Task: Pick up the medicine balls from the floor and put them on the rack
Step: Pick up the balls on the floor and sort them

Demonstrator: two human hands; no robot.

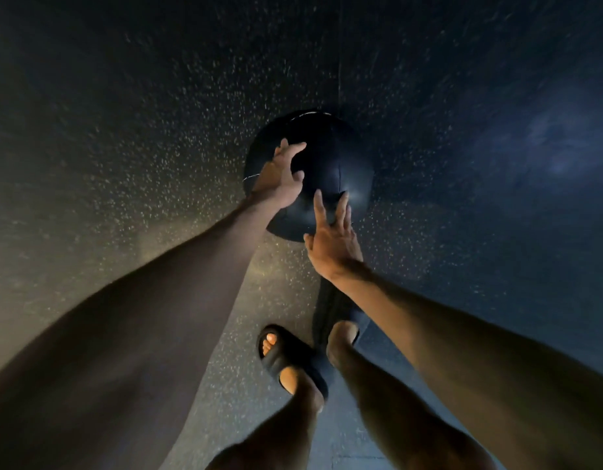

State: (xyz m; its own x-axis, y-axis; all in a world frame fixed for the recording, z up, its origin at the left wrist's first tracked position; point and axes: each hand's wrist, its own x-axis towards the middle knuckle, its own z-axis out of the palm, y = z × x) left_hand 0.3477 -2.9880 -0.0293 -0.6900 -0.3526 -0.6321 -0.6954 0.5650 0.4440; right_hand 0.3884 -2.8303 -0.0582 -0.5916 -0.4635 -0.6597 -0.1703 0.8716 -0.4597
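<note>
A dark, stitched medicine ball (330, 157) lies on the speckled floor just ahead of my feet. My left hand (281, 174) is spread over the ball's left side, fingers apart and curved toward its surface. My right hand (330, 237) is at the ball's near right side, fingers spread and pointing up along it. Whether either palm presses the ball I cannot tell. The rack is out of sight.
The dark rubber floor (157, 157) with pale flecks fills the view in dim light. My feet in dark slides (286, 361) stand just behind the ball. A floor seam (340, 62) runs away beyond the ball.
</note>
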